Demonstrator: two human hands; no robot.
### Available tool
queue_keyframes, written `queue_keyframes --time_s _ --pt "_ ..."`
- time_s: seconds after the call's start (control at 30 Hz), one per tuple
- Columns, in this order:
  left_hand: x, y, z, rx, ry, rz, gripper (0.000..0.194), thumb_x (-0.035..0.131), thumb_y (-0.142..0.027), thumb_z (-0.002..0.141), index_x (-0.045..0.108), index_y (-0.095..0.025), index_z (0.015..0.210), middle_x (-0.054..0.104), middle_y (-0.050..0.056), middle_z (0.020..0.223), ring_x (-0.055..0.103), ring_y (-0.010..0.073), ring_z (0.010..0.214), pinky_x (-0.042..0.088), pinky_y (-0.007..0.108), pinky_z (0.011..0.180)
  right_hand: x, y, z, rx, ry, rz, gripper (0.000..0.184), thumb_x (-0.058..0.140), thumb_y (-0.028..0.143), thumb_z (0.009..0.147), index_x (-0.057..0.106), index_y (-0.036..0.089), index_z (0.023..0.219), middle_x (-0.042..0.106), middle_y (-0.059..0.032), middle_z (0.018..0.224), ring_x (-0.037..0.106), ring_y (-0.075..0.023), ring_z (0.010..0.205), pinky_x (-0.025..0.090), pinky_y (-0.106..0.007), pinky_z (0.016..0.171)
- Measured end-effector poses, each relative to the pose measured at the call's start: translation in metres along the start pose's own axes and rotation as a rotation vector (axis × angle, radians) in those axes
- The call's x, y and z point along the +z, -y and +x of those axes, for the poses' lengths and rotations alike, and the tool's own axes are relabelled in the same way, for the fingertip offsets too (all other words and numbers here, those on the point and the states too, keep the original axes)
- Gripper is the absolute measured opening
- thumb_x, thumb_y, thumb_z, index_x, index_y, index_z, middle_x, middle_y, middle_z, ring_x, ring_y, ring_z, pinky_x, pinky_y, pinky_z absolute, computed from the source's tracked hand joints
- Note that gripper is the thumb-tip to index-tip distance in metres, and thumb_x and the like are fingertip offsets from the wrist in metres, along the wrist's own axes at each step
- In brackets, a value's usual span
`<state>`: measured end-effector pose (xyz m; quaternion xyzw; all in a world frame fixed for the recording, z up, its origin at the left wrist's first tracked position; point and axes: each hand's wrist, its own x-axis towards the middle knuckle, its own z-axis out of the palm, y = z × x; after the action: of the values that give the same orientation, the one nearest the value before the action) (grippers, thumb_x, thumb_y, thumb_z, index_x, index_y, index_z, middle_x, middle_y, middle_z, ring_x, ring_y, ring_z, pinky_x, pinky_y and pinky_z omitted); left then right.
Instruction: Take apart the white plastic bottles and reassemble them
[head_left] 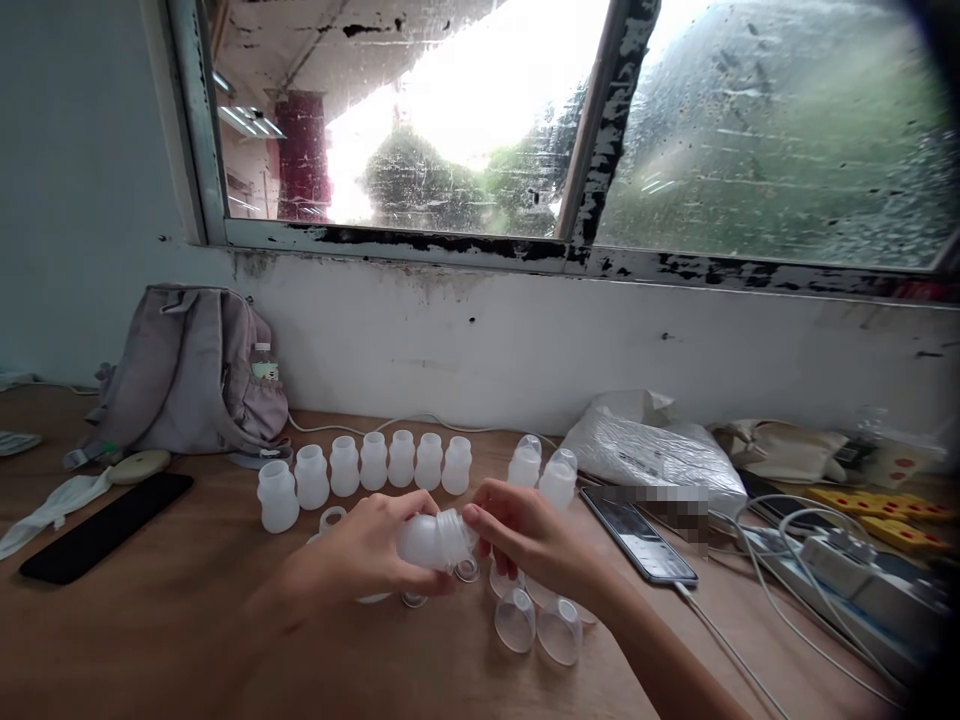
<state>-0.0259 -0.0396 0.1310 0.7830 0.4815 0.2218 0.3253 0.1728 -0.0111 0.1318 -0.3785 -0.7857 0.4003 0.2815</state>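
Observation:
My left hand [360, 555] is wrapped round a small white plastic bottle [429, 541], held on its side above the wooden table [187, 630]. My right hand [529, 540] pinches at the bottle's threaded neck; whether it holds a small part there I cannot make out. Behind the hands stands a row of several like bottles [360, 465], with two capped ones [541, 472] to the right. Clear plastic caps [536, 625] and small rings [466, 570] lie under and in front of the hands.
A grey backpack [187, 375] leans on the wall at the left, with a black phone [105, 540] and a face mask [52, 505] before it. At the right lie a charging phone [637, 540], a plastic bag [649, 450], cables and a power strip [847, 575].

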Motion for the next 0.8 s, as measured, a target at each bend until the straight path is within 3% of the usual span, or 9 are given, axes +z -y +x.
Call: queue_keyframes --time_s 0.13,0.2,0.3,0.4,0.47,0.57,0.67,0.8 --pt "0.015 0.000 -0.001 0.077 -0.336 0.466 0.031 0.055 -0.046 0.071 0.052 -0.024 0.093 0.061 0.000 0.083 0.058 0.0192 0.074 0.041 0.027 0.061 0.009 -0.012 0.005 0.038 0.009 0.133 0.032 0.046 0.050 0.079 0.046 0.018 0.084 0.052 0.0025 0.062 0.051 -0.0093 0.044 0.039 -0.018 0.036" --pt "0.019 0.000 0.000 0.119 -0.403 0.580 0.031 0.052 -0.045 0.074 0.051 -0.024 0.097 0.061 0.002 0.086 0.058 0.0208 0.077 0.041 0.030 0.064 0.011 -0.014 0.007 0.049 0.043 0.224 0.033 0.048 0.050 0.079 0.045 0.019 0.092 0.053 0.0010 0.070 0.056 -0.0117 0.051 0.043 -0.021 0.038" --pt "0.017 0.000 -0.001 0.119 -0.388 0.569 0.030 0.055 -0.045 0.072 0.052 -0.024 0.093 0.062 0.000 0.081 0.059 0.0205 0.074 0.040 0.028 0.060 0.010 -0.013 0.006 -0.005 0.082 0.292 0.033 0.054 0.045 0.076 0.046 0.019 0.096 0.054 -0.0019 0.082 0.058 -0.0124 0.061 0.048 -0.023 0.049" --pt "0.008 -0.001 -0.001 0.052 -0.277 0.356 0.033 0.056 -0.050 0.069 0.052 -0.024 0.090 0.061 -0.003 0.072 0.058 0.0164 0.063 0.038 0.024 0.051 0.007 -0.009 0.004 -0.142 0.066 0.269 0.032 0.063 0.037 0.071 0.050 0.021 0.096 0.052 -0.0044 0.100 0.057 -0.0126 0.074 0.047 -0.025 0.064" --pt "0.003 -0.002 -0.001 0.016 -0.201 0.229 0.038 0.055 -0.054 0.068 0.052 -0.025 0.093 0.061 -0.004 0.069 0.057 0.0148 0.059 0.037 0.022 0.048 0.005 -0.006 0.003 -0.156 0.013 0.239 0.032 0.062 0.037 0.073 0.051 0.023 0.100 0.050 -0.0043 0.108 0.056 -0.0139 0.083 0.046 -0.026 0.070" --pt "0.000 0.000 0.000 -0.003 -0.191 0.217 0.040 0.055 -0.055 0.067 0.053 -0.025 0.093 0.061 -0.003 0.070 0.058 0.0154 0.062 0.036 0.021 0.049 0.002 -0.006 0.004 -0.072 -0.079 0.161 0.028 0.052 0.042 0.079 0.051 0.022 0.098 0.056 -0.0021 0.089 0.056 -0.0126 0.072 0.045 -0.025 0.062" --pt "0.003 0.002 0.001 0.011 -0.202 0.255 0.037 0.058 -0.052 0.065 0.055 -0.025 0.090 0.061 -0.003 0.073 0.058 0.0162 0.066 0.036 0.021 0.050 0.001 -0.009 0.007 -0.059 -0.050 0.124 0.027 0.049 0.045 0.081 0.050 0.017 0.079 0.050 0.0030 0.060 0.049 -0.0090 0.052 0.038 -0.021 0.048" --pt "0.002 0.000 0.000 0.002 -0.196 0.251 0.039 0.059 -0.053 0.063 0.055 -0.025 0.090 0.060 -0.002 0.074 0.057 0.0174 0.068 0.037 0.022 0.052 0.000 -0.012 0.009 -0.141 -0.018 0.189 0.022 0.056 0.037 0.077 0.048 0.017 0.079 0.046 0.0041 0.061 0.046 -0.0079 0.056 0.038 -0.020 0.050"
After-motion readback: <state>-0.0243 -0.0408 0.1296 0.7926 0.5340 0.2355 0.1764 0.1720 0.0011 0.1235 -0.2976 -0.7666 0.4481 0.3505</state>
